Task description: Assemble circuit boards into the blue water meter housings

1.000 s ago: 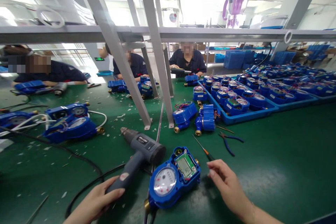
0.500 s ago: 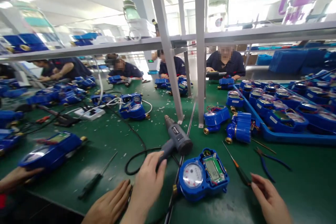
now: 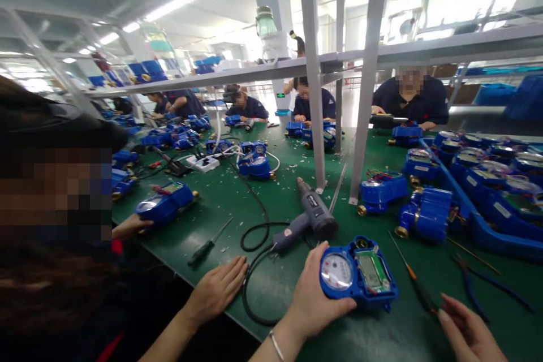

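A blue water meter (image 3: 360,271) with a round dial and an uncovered green display board lies on the green table (image 3: 297,277) in front of me. My left hand (image 3: 314,294) grips its left side, thumb on the upper rim. My right hand (image 3: 466,331) sits low at the right with its fingers loosely apart and holds nothing. Its fingertips are at the dark handle of an orange-collared screwdriver (image 3: 413,283). A grey heat gun (image 3: 311,215) lies just behind the meter, nozzle pointing away, with its black cable (image 3: 254,271) looped to the left.
A neighbour's hand (image 3: 218,288) rests flat on the table edge to my left, beside a green screwdriver (image 3: 207,246). Blue-handled pliers (image 3: 479,283), two more meters (image 3: 379,192) (image 3: 424,215) and a blue tray (image 3: 487,229) of meters lie on the right. Grey frame posts (image 3: 316,96) stand behind. Other people work opposite.
My view has swung left. My left hand let go of the heat gun's handle and took hold of the meter's left side. The neighbour's hand has come into view.
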The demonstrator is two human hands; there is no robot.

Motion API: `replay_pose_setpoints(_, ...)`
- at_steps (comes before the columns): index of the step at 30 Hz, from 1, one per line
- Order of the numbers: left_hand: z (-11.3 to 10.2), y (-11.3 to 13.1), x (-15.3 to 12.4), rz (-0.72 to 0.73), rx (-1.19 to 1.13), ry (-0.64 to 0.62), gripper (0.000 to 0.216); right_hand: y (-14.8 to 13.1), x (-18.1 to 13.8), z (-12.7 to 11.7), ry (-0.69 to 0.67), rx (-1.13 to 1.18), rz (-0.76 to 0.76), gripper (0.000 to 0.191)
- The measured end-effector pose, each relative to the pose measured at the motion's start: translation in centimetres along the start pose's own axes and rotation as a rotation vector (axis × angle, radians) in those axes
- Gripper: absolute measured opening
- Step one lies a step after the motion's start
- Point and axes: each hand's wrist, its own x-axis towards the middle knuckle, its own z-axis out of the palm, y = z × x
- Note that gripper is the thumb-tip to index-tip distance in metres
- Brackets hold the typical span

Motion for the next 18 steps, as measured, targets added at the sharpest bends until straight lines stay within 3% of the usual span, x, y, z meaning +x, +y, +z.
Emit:
replay_pose_setpoints(7,1.2,0.2,-0.3,0.04,-0.032,-0.011,0.092,-3.8,-1.9,1.2,-0.004,-0.001,-0.243,0.059)
replay_pose_setpoints(14,2.7,-0.3,-1.9,0.149,-0.027,-0.128,0.093,-7.1,-4.6,0.1,-0.335,0.123,-0.425,0.112)
replay_pose_setpoints(18,2.0,0.2,-1.5,0.243,0.093,-0.199,0.091,-9.3,-5.0,-1.0,-0.492,0.092,-0.473,0.118)
